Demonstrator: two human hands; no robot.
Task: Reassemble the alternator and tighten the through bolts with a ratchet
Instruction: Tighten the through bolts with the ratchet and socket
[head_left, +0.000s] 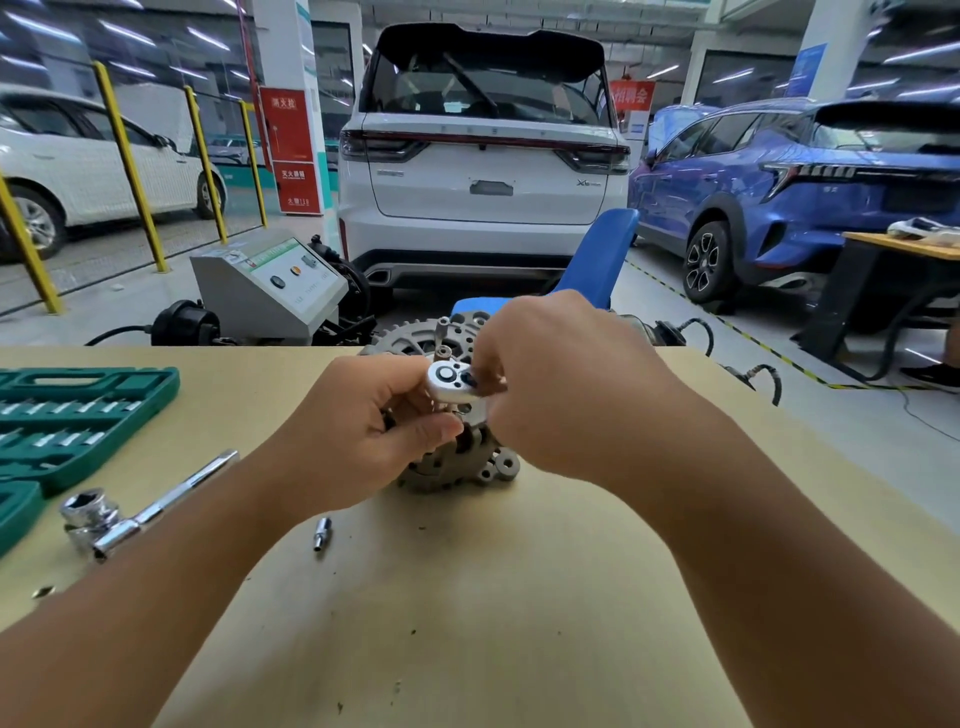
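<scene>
Head view looks down on a tan, paper-covered workbench (467, 623) with both bare forearms reaching to its middle. Standing there, toward the far edge, is the grey cast-metal alternator (452, 457), its finned housing and bolt ears showing below and between the hands. The left hand (358, 431) sits on the alternator's left side with fingers curled round the housing and the thumb lying across its near face. The right hand (566, 384) comes in from the right, fingers curled down over the shiny chrome ratchet (453, 385); only the ratchet's rounded head with its black switch shows, lying on top of the alternator just between the two hands, and the handle is hidden under the right palm. Behind the hands, a grey toothed round metal part (415, 338) rises at the bench's far edge. To the left lies a green plastic socket-set case (78, 415), open with rows of chrome sockets. Nearer, a long chrome breaker bar with a large socket on its end (135, 514) lies slantwise on the bench, and a small chrome socket (322, 532) lies near the left wrist. Beyond the bench stand a grey test machine (270, 286), a blue plastic chair (597, 260), a white SUV (483, 156) seen from the rear, and a blue SUV (805, 192) at right.
</scene>
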